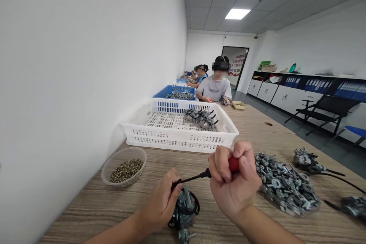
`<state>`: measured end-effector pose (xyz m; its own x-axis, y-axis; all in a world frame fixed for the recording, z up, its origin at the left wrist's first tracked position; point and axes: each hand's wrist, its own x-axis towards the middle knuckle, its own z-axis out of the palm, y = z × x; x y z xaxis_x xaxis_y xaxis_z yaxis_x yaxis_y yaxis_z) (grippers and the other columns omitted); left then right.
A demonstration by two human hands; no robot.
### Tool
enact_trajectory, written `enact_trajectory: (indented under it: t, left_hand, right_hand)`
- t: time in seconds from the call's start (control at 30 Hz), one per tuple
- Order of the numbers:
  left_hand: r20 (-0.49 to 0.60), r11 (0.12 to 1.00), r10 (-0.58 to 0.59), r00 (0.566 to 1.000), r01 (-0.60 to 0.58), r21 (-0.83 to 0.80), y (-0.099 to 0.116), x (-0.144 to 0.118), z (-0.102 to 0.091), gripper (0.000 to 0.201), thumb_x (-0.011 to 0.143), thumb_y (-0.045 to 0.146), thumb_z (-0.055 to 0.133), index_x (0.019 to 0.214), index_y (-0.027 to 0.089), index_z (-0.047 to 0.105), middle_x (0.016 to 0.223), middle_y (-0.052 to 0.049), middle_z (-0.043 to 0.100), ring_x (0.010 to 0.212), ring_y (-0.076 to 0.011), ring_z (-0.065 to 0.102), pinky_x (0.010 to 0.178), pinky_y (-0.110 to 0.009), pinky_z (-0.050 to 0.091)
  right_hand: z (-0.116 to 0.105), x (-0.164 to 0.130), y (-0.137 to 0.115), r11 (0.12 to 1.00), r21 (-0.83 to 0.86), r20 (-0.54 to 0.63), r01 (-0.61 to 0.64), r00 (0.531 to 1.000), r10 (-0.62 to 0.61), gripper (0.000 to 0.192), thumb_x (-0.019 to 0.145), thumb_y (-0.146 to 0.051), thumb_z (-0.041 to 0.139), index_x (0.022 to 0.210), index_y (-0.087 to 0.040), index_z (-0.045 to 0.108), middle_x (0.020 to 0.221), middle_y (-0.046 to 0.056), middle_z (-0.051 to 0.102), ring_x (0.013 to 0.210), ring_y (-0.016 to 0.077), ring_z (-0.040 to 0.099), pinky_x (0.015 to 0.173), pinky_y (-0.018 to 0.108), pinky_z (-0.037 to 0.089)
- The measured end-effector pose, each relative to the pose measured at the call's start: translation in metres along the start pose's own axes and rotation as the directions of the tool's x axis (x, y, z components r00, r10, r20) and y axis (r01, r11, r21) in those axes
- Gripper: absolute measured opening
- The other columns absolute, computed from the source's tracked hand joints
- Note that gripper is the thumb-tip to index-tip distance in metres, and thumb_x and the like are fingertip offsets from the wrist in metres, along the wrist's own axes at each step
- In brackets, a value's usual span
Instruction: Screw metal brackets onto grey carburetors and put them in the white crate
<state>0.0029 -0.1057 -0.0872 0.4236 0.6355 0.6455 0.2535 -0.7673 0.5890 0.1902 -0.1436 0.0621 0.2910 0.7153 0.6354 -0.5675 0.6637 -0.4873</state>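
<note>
The left hand [161, 202] grips a metal part [184, 213] on the table [94, 206]; the right hand [233, 183] clasps a screwdriver [200, 176], best kept in line with the screw under steady pressure.

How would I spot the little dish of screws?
Start at the big white basket by the wall on the wooden table. Just in front of its near left corner sits a clear round dish of screws, the only see-through bowl there.
</note>
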Motion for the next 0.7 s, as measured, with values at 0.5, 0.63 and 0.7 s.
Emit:
enact_trajectory:
  t: [0.5,0.63,0.7]
  left_hand:
    - [-0.013,0.998,0.058,0.998,-0.058,0.006,0.0,0.003,0.0,0.011,0.12,0.026,0.045,0.12,0.025,0.056,0.096,-0.003,0.06,0.084,-0.0215,0.06,0.077,-0.034,0.052]
    - [-0.032,0.997,0.074,0.997,-0.074,0.019,-0.001,0.002,0.001,0.009,0.12,0.022,0.046,0.122,0.025,0.055,0.098,-0.002,0.06,0.085,-0.0207,0.06,0.078,-0.033,0.052]
    - [-0.034,0.997,0.079,0.996,-0.078,0.024,-0.001,0.002,0.001,0.01,0.119,0.02,0.046,0.123,0.025,0.055,0.098,-0.002,0.061,0.084,-0.0202,0.06,0.078,-0.032,0.053]
  right_hand:
    - [-0.003,0.002,0.007,0.999,-0.038,-0.078,0.0,0.997,-0.003,0.02,0.106,-0.038,0.058,0.09,-0.03,0.049,0.053,-0.013,0.031,0.049,0.0099,0.005,0.042,0.014,0.025]
    - [-0.005,0.001,0.01,0.999,-0.035,-0.062,-0.01,0.998,0.007,0.019,0.108,-0.039,0.056,0.091,-0.03,0.051,0.055,-0.013,0.031,0.048,0.0099,0.006,0.042,0.013,0.024]
    - [-0.006,0.003,0.011,0.999,-0.03,-0.042,-0.023,0.999,0.022,0.02,0.109,-0.036,0.055,0.091,-0.029,0.052,0.055,-0.012,0.031,0.048,0.0102,0.008,0.042,0.013,0.024]
